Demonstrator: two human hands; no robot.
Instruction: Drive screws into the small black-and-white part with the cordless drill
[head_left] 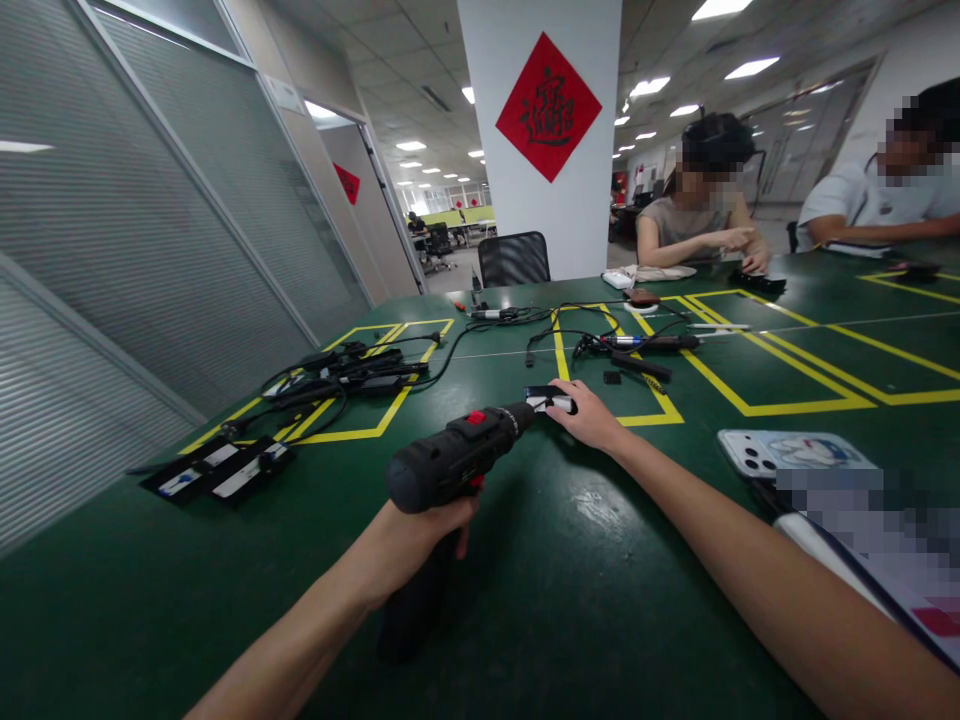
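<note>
My left hand (427,530) is wrapped round the grip of a black cordless drill (454,455) with red switches. The drill's chuck points away and to the right, its front end meeting a small black-and-white part (536,396) on the green table. My right hand (583,412) grips that part from its right side, the fingers over its edge. Exactly where the drill's tip touches the part is too small to make out. Left of the drill lie two flat black pieces with white labels (240,477), next to a pile of black cables and adapters (352,375).
A pen-shaped electric screwdriver (637,342) and loose cables lie beyond my right hand. At right are a phone (799,452) and a blurred-out item. Yellow tape (660,418) marks the green table (600,580). Two people (701,220) sit across at the far right; an office chair (514,260) stands opposite.
</note>
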